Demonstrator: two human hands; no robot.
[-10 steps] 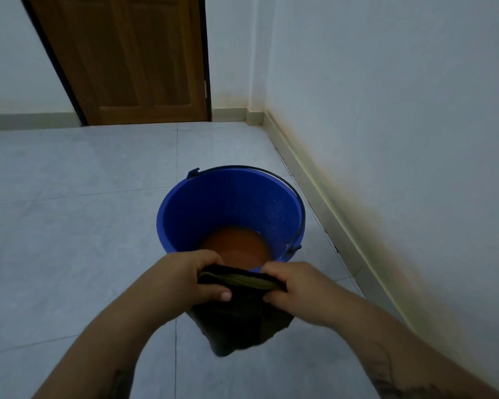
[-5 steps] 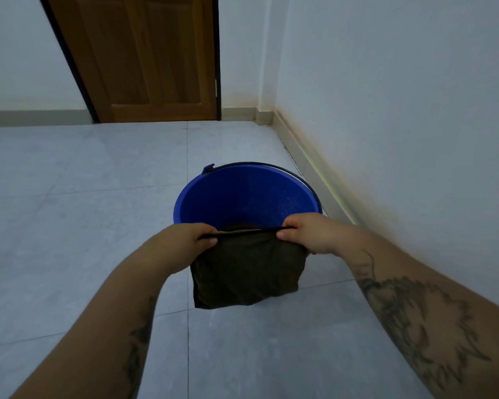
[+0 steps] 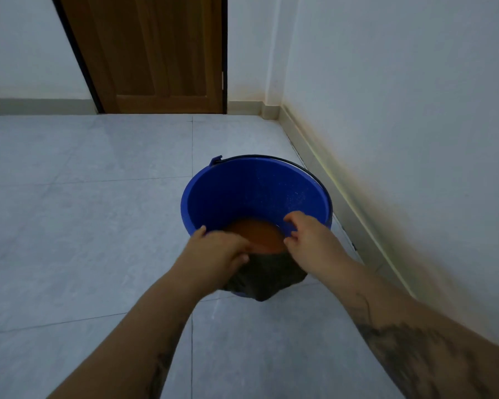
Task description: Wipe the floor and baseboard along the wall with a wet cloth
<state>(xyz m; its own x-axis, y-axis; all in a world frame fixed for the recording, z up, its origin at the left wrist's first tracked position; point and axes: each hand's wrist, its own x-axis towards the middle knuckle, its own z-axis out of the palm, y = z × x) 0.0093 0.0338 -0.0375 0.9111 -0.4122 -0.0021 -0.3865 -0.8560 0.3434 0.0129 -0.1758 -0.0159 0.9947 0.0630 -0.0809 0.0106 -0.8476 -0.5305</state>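
Note:
A dark cloth (image 3: 267, 279) hangs between my two hands over the near rim of a blue bucket (image 3: 251, 185). My left hand (image 3: 218, 251) grips its left top edge and my right hand (image 3: 307, 237) grips its right top edge. The bucket stands on the pale tiled floor (image 3: 98, 226) and holds brownish-orange water (image 3: 257, 233). A beige baseboard (image 3: 355, 208) runs along the white wall on the right, just beside the bucket. The cloth's lower part drapes down in front of the bucket's near wall.
A wooden door (image 3: 156, 53) is at the back, with more baseboard (image 3: 35, 106) to its left. The room corner (image 3: 271, 110) lies behind the bucket. Open tiled floor stretches to the left and toward me.
The cloth was held spread flat in front of the bucket; now both hands have moved forward over the near rim, and the cloth hangs bunched lower beneath them.

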